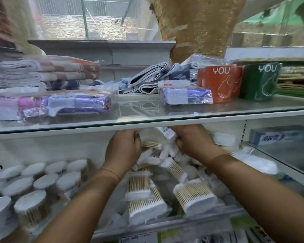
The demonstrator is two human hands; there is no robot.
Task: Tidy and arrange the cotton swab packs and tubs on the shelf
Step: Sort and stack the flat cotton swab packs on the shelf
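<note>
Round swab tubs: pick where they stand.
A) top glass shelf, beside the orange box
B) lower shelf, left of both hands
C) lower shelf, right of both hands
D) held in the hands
B: the round tubs cluster on the lower shelf left of the left hand and right hand, which grip swab packs.

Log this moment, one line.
left hand: grips cotton swab packs | right hand: grips same packs | tubs: grouped left on shelf
</note>
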